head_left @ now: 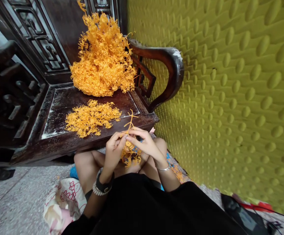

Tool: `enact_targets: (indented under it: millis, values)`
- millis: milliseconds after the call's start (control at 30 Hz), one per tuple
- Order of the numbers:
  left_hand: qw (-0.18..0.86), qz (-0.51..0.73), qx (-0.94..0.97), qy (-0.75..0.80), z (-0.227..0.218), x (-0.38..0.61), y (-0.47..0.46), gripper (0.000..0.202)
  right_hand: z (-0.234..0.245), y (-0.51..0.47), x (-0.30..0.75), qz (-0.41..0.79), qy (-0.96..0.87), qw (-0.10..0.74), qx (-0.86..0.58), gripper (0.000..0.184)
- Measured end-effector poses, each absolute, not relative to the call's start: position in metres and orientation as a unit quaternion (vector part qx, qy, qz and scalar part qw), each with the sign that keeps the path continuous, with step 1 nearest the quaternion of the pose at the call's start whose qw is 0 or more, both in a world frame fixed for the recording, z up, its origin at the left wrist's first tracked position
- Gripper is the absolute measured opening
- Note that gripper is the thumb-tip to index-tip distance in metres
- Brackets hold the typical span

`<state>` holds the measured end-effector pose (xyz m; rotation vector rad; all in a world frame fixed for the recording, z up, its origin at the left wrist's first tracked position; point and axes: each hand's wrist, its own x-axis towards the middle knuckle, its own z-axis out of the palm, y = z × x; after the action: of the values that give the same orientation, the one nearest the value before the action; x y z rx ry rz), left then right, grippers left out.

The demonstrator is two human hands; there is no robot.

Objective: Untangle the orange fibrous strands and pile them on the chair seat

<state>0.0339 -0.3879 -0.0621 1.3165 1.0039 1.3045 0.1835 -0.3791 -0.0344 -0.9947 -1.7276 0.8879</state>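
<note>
My left hand (113, 149) and my right hand (145, 143) meet in front of the chair's edge, both pinched on an orange plastic branching piece (130, 122) whose stem sticks up between the fingers. More orange sprigs (131, 156) hang bunched under my hands, above my knees. On the dark wooden chair seat (58, 104) lies a flat small heap of orange pieces (91, 118). Behind it, against the chair back, rises a tall pile of the same orange pieces (103, 58).
The chair's curved armrest (171, 71) stands to the right of the piles. A yellow-green padded wall (230, 98) fills the right side. A patterned cloth bag (63, 202) lies on the speckled floor at lower left. A dark object (242, 215) sits at lower right.
</note>
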Motion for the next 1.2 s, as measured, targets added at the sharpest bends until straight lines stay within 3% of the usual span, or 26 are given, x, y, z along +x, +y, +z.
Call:
enact_targets:
  millis: [167, 400, 467, 533, 600, 667, 867, 967, 1200]
  values:
    - [0.552, 0.564, 0.451, 0.416, -0.072, 0.039, -0.386, 0.028, -0.041, -0.371, 0.177, 0.386, -0.673, 0.483, -0.406, 0.017]
    - [0.646, 0.473, 0.476, 0.364, -0.075, 0.029, -0.389, 0.022, -0.049, -0.375, 0.171, 0.568, -0.566, 0.461, -0.379, 0.025]
    - [0.575, 0.506, 0.519, 0.379, -0.074, 0.025, -0.394, 0.020, -0.045, -0.379, 0.170, 0.594, -0.541, 0.449, -0.391, 0.028]
    - [0.423, 0.550, 0.584, 0.422, -0.071, 0.022, -0.399, 0.021, -0.039, -0.382, 0.170, 0.591, -0.521, 0.463, -0.406, 0.029]
    - [0.279, 0.535, 0.657, 0.453, -0.068, 0.018, -0.403, 0.024, -0.033, -0.385, 0.170, 0.585, -0.510, 0.480, -0.409, 0.031]
    - [0.212, 0.482, 0.719, 0.454, -0.065, 0.015, -0.406, 0.028, -0.029, -0.386, 0.170, 0.589, -0.507, 0.481, -0.406, 0.032]
    - [0.219, 0.409, 0.776, 0.426, -0.059, 0.010, -0.406, 0.013, -0.030, -0.387, 0.173, 0.524, -0.562, 0.466, -0.438, 0.033]
    - [0.220, 0.416, 0.776, 0.420, -0.059, 0.009, -0.405, 0.014, -0.035, -0.386, 0.178, 0.497, -0.627, 0.420, -0.428, 0.034]
    - [0.266, 0.385, 0.791, 0.394, -0.055, 0.006, -0.396, 0.014, -0.049, -0.384, 0.179, 0.550, -0.619, 0.369, -0.421, 0.044]
